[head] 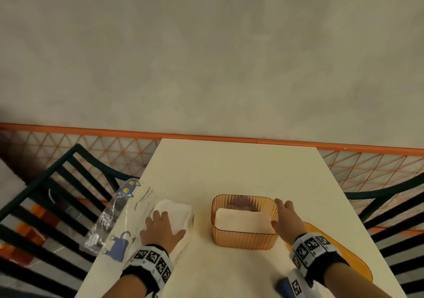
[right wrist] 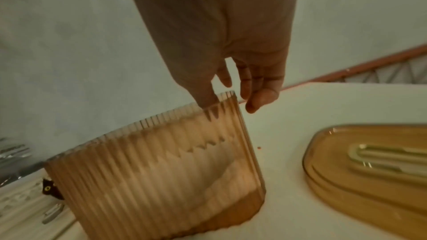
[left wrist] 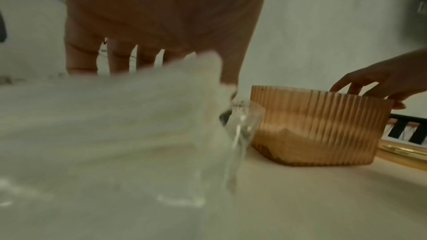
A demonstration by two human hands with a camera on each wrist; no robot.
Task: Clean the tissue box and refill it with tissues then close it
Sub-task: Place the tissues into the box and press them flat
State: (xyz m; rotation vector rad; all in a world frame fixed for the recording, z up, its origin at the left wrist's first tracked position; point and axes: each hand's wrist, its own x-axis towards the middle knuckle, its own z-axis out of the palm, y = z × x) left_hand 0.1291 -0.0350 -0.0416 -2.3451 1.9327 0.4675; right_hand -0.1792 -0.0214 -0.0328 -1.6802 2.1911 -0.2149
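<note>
Left hand (head: 162, 228) is laid palm-down on the stack of tissues (head: 181, 215), fingers spread and fairly straight, thumb out toward the box; nothing is pinched as far as can be seen. In the left wrist view the tissues (left wrist: 120, 116) are seen under the hand (left wrist: 161, 25), blurred, inside a clear plastic wrapper (head: 119, 219) printed with a blue cat. The wrapper is spread at the left edge of the counter (head: 241, 167), partly overhanging it.

Right hand (head: 286, 219) is placed at the right end of the tissue box (head: 244, 222), fingers loosely extended over the rim. In the right wrist view the thumb is seen touching the rim of the box (right wrist: 161, 167) while the other fingers (right wrist: 261, 98) hang just outside the wall; no closed grasp is shown. From the left wrist view the same hand (left wrist: 388, 81) is seen arched over the far rim of the box (left wrist: 321, 129).

The box, amber ribbed plastic, open-topped, stands upright mid-counter, between the two hands, just beside the tissue stack but apart from it. A white layer of tissues is seen lying flat on its bottom.

The amber lid (right wrist: 374, 171) with an oval slot is lying flat on the counter to the right of the box, partly under the right wrist in the head view (head: 358, 265).

Dark slatted chairs (head: 57, 201) are seen beside the counter, a grey wall (head: 206, 57) beyond.
</note>
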